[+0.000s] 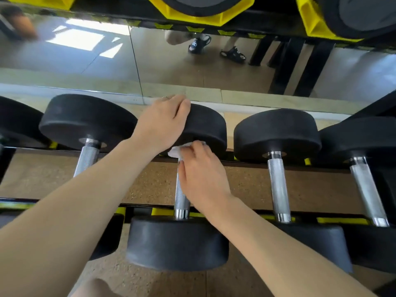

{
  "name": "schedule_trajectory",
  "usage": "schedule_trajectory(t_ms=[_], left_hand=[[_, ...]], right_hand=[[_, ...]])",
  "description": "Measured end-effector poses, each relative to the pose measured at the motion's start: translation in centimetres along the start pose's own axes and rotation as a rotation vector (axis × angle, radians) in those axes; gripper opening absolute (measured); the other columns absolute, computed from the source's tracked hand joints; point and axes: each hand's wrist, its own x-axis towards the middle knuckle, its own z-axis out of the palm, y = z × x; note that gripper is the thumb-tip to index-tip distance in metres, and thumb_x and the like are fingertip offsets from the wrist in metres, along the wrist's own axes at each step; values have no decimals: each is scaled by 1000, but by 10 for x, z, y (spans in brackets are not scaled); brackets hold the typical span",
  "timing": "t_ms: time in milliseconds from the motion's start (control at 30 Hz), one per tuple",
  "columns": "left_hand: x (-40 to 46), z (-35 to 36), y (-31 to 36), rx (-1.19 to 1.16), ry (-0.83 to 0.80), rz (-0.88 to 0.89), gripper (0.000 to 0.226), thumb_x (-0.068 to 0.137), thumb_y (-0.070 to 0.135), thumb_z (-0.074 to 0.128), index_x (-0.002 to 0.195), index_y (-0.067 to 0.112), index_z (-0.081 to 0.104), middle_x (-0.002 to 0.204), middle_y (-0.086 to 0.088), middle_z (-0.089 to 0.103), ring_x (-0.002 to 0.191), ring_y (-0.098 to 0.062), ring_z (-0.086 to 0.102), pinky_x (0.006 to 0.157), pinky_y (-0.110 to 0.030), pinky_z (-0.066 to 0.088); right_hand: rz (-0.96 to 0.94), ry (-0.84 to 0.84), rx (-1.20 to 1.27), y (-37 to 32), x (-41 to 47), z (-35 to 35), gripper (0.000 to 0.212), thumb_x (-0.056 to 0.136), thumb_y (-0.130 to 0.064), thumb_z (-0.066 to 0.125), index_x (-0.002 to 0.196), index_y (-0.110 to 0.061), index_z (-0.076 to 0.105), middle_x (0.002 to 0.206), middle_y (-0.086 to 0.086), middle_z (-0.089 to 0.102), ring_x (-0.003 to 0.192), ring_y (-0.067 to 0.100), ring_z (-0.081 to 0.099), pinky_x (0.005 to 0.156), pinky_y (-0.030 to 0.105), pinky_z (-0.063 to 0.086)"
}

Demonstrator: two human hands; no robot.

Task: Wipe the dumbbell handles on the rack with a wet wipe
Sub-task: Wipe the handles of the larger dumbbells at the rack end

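Several black dumbbells with knurled steel handles lie across a black and yellow rack (137, 211). My left hand (162, 121) rests on top of the far head (205, 125) of the middle dumbbell, fingers curled over its edge. My right hand (201, 174) is closed around the upper part of that dumbbell's handle (182, 200), holding a white wet wipe (177, 150) against it near the far head. The lower part of the handle shows bare below my hand. The near head (175, 243) sits at the front rail.
A dumbbell handle (87, 159) lies to the left and two more handles (278, 185) (366, 189) to the right. Behind the rack a mirror (107, 61) reflects the floor, sandalled feet and rack legs. Yellow rack parts hang overhead.
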Motion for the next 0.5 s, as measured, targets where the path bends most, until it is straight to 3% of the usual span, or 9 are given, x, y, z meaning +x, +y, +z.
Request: schedule_trajectory(t_ms=[133, 233, 300, 500], left_hand=[[-3, 8, -2, -34, 96, -9, 32, 108, 29, 31, 91, 14, 54, 84, 3, 54, 87, -23, 49, 72, -35, 30], [-4, 12, -2, -46, 148, -20, 31, 106, 27, 31, 91, 16, 56, 85, 3, 57, 87, -20, 48, 71, -34, 29], [-4, 13, -4, -59, 162, -16, 32, 105, 29, 31, 93, 17, 58, 87, 5, 59, 87, -18, 49, 70, -35, 32], [-6, 13, -1, -106, 188, -67, 32, 103, 28, 33, 97, 22, 64, 91, 11, 60, 87, -10, 49, 64, -28, 34]], right_hand=[[46, 66, -34, -1, 6, 0, 25, 89, -34, 68, 101, -12, 74, 97, 5, 70, 91, 19, 67, 74, 30, 55], [101, 82, 6, -4, 10, 0, 16, 89, -30, 71, 92, -15, 72, 87, 2, 69, 83, 16, 68, 61, 25, 54], [130, 69, 51, -5, 11, 1, 13, 85, -22, 76, 94, -15, 70, 87, 3, 69, 82, 18, 69, 60, 26, 54], [120, 22, 96, -3, 6, -5, 39, 77, -12, 80, 110, -13, 61, 95, 7, 68, 82, 21, 70, 61, 28, 56]])
